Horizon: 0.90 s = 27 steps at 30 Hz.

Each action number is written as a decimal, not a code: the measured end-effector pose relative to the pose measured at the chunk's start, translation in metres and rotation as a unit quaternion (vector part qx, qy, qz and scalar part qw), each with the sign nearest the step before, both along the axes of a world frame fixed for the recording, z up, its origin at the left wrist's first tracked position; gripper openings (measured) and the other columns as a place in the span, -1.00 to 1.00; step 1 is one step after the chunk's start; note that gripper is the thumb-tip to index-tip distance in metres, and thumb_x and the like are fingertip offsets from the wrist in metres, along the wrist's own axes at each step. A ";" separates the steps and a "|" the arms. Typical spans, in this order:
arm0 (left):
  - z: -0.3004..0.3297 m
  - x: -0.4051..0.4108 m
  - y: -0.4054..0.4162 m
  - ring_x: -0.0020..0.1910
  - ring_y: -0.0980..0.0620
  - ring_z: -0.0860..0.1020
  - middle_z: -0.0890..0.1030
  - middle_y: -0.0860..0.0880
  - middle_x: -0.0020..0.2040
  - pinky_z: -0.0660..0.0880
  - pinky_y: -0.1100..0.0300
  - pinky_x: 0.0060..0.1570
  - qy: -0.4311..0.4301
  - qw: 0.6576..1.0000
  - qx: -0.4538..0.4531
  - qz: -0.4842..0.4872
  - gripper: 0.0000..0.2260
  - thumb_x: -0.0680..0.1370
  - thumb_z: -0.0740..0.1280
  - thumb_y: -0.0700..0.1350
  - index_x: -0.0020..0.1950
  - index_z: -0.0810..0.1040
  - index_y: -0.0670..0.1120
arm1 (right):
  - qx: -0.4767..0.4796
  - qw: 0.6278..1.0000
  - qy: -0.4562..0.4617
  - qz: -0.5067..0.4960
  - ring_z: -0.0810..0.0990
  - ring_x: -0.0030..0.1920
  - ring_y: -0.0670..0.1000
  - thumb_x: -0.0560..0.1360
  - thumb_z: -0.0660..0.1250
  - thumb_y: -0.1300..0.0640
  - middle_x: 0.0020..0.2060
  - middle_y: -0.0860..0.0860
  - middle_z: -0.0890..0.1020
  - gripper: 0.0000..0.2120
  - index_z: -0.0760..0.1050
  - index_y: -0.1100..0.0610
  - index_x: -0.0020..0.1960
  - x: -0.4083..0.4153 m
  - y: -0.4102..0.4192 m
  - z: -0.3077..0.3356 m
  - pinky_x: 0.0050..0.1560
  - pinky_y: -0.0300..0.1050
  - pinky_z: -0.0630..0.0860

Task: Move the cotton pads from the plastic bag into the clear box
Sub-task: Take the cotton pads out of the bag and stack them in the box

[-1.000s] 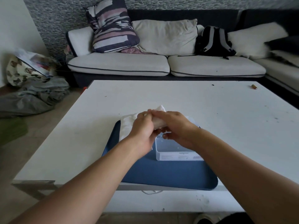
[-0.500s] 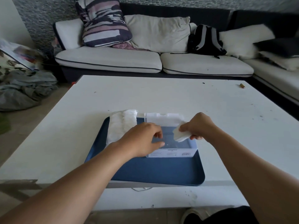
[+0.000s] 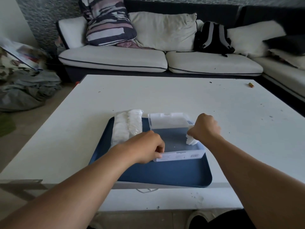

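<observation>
The clear box stands on a blue tray with its lid tipped open at the back. My left hand holds the box's front left corner with curled fingers. My right hand hangs over the box's right side and pinches a small stack of white cotton pads, which dips inside the box. The plastic bag with the other cotton pads lies along the tray's left edge, just behind my left hand.
The tray sits at the near edge of a white table. A small brown object lies at the table's far right. A sofa with cushions and a black backpack stands behind. Clothes are heaped on the floor at left.
Both hands were on the bag a second ago. The bag now lies on the tray, my left hand has gone to the box's corner, and my right hand has lowered pads into the box.
</observation>
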<state>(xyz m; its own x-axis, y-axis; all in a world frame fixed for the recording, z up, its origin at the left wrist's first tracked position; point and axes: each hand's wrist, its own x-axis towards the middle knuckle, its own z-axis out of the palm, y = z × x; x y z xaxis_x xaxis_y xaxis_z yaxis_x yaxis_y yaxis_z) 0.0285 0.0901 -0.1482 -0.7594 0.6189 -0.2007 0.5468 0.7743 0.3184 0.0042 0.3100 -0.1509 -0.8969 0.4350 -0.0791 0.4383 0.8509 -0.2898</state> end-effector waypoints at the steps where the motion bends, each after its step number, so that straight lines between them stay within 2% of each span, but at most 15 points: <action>1: 0.000 0.000 0.000 -0.08 0.02 0.62 0.68 0.03 -0.07 0.57 0.06 0.00 0.001 1.000 0.000 -0.001 -0.93 0.59 0.41 -0.08 -0.02 0.67 -0.05 | 0.003 1.000 -0.008 0.001 0.55 -0.29 0.11 0.29 0.55 0.14 -0.36 0.04 0.50 -0.69 0.40 0.15 -0.26 0.000 0.000 0.000 -0.39 -0.19 0.35; 5: -0.001 0.000 0.000 -0.05 0.01 0.62 0.67 0.05 -0.05 0.56 0.08 -0.01 0.003 1.000 0.005 -0.005 -0.93 0.58 0.43 -0.06 -0.01 0.66 -0.04 | 0.018 0.999 0.029 0.013 0.50 -0.36 0.04 0.30 0.59 -0.15 -0.35 0.02 0.51 -0.53 0.41 0.15 -0.23 -0.005 -0.001 0.012 -0.42 -0.18 0.33; 7: -0.001 0.000 -0.001 -0.03 0.03 0.61 0.66 0.07 0.00 0.56 0.11 -0.01 0.000 1.000 0.014 0.000 -0.90 0.55 0.46 -0.04 0.03 0.66 -0.02 | 0.008 0.997 0.065 0.040 0.56 -0.32 0.06 0.36 0.52 -0.23 -0.30 0.04 0.59 -0.54 0.50 0.17 -0.20 -0.010 -0.007 0.021 -0.37 -0.13 0.48; 9: 0.001 -0.001 -0.003 -0.06 0.11 0.59 0.66 0.09 0.02 0.53 0.18 -0.04 -0.007 1.000 0.020 -0.001 -0.86 0.52 0.49 -0.04 0.05 0.65 -0.02 | -0.040 0.995 0.063 0.073 0.62 -0.30 0.08 0.41 0.47 -0.17 -0.28 0.07 0.67 -0.62 0.61 0.18 -0.20 -0.013 -0.015 0.024 -0.28 -0.08 0.59; 12: 0.014 -0.007 -0.011 -0.28 0.33 0.52 0.67 0.11 -0.09 0.39 0.39 -0.25 -0.036 0.996 0.075 0.012 -0.82 0.45 0.56 -0.06 -0.01 0.65 -0.01 | -0.083 0.982 0.025 0.168 0.56 -0.38 0.00 0.45 0.44 0.01 -0.31 0.08 0.68 -0.77 0.67 0.15 -0.26 -0.007 -0.032 0.025 -0.34 -0.19 0.50; 14: 0.033 -0.014 -0.029 -0.37 0.30 0.49 0.64 0.10 -0.20 0.35 0.41 -0.35 -0.013 0.989 0.129 0.065 -0.76 0.36 0.62 -0.08 -0.08 0.63 0.00 | -0.115 0.958 0.010 0.261 0.52 -0.40 -0.12 0.46 0.44 0.09 -0.32 -0.01 0.69 -0.87 0.71 0.08 -0.23 0.002 -0.048 0.032 -0.32 -0.26 0.46; 15: 0.043 -0.018 -0.043 -0.37 0.24 0.48 0.60 0.09 -0.23 0.38 0.35 -0.35 0.013 0.985 0.141 0.100 -0.71 0.31 0.65 -0.08 -0.10 0.59 0.02 | -0.139 0.942 0.005 0.307 0.52 -0.38 -0.14 0.45 0.46 0.09 -0.31 -0.07 0.69 -0.91 0.73 0.05 -0.19 0.007 -0.059 0.037 -0.30 -0.28 0.46; 17: 0.051 -0.023 -0.073 -0.26 0.09 0.48 0.52 0.07 -0.18 0.48 0.11 -0.24 0.027 0.981 0.103 0.163 -0.54 0.20 0.68 -0.05 -0.07 0.50 0.05 | -0.183 0.906 -0.018 0.381 0.50 -0.43 -0.19 0.46 0.49 0.10 -0.41 -0.19 0.65 -0.94 0.75 0.04 -0.12 0.020 -0.078 0.049 -0.33 -0.38 0.41; 19: 0.045 -0.023 -0.102 -0.09 0.03 0.50 0.48 0.08 -0.03 0.53 0.05 -0.10 -0.030 0.978 -0.007 0.204 -0.33 0.13 0.71 0.01 0.08 0.38 0.07 | -0.189 0.876 -0.066 0.439 0.46 -0.50 -0.23 0.49 0.48 0.15 -0.59 -0.27 0.50 -0.91 0.74 0.08 -0.03 0.030 -0.096 0.055 -0.40 -0.45 0.31; 21: 0.029 -0.021 -0.117 0.09 0.00 0.49 0.44 0.07 0.16 0.55 0.02 0.05 -0.074 0.969 -0.078 0.222 -0.13 0.11 0.70 0.14 0.25 0.27 0.08 | -0.131 0.858 -0.109 0.485 0.48 -0.47 -0.29 0.53 0.43 0.15 -0.60 -0.30 0.48 -0.83 0.71 0.07 0.11 0.036 -0.112 0.050 -0.36 -0.47 0.31; 22: 0.021 -0.021 -0.121 0.14 -0.03 0.49 0.42 0.04 0.24 0.55 -0.01 0.10 -0.074 0.966 -0.080 0.234 -0.07 0.15 0.67 0.20 0.34 0.22 0.06 | -0.097 0.853 -0.116 0.499 0.52 -0.39 -0.30 0.55 0.40 0.12 -0.51 -0.31 0.54 -0.78 0.68 0.06 0.18 0.038 -0.120 0.045 -0.28 -0.48 0.33; 23: 0.013 -0.022 -0.120 0.16 -0.05 0.50 0.43 0.01 0.28 0.55 -0.03 0.12 -0.063 0.964 -0.068 0.248 -0.07 0.22 0.62 0.25 0.41 0.20 0.03 | -0.069 0.854 -0.115 0.502 0.58 -0.24 -0.29 0.57 0.38 0.09 -0.32 -0.28 0.64 -0.74 0.65 0.04 0.24 0.038 -0.126 0.038 -0.13 -0.43 0.38; 24: 0.006 -0.023 -0.119 0.15 -0.07 0.52 0.46 -0.02 0.30 0.54 -0.02 0.09 -0.047 0.964 -0.055 0.256 -0.15 0.32 0.54 0.27 0.43 0.20 -0.01 | -0.042 0.859 -0.111 0.498 0.62 -0.04 -0.21 0.58 0.35 0.04 -0.05 -0.20 0.70 -0.69 0.61 0.03 0.30 0.037 -0.130 0.031 0.06 -0.30 0.45; 25: 0.000 -0.025 -0.116 0.11 -0.09 0.53 0.50 -0.05 0.27 0.52 0.00 0.02 -0.031 0.964 -0.050 0.258 -0.29 0.43 0.46 0.25 0.41 0.25 -0.03 | -0.013 0.867 -0.108 0.487 0.61 0.15 -0.04 0.59 0.32 0.00 0.17 -0.07 0.66 -0.66 0.57 0.03 0.34 0.035 -0.133 0.025 0.19 -0.12 0.49; 27: -0.009 -0.026 -0.112 -0.01 -0.08 0.54 0.56 -0.06 0.13 0.44 0.06 -0.15 -0.010 0.963 -0.049 0.264 -0.56 0.56 0.30 0.22 0.26 0.34 -0.06 | 0.046 0.884 -0.100 0.455 0.58 0.22 0.14 0.60 0.26 -0.07 0.27 0.06 0.60 -0.62 0.51 0.07 0.35 0.029 -0.137 0.018 0.21 0.09 0.53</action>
<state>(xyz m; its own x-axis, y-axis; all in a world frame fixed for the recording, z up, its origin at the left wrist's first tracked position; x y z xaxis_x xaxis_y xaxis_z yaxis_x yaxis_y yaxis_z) 0.0025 -0.0216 -0.1569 -0.9585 0.1241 -0.2566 0.0625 0.9699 0.2353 0.0337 0.1732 -0.1333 -0.8506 -0.4467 -0.2773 -0.4056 0.8931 -0.1946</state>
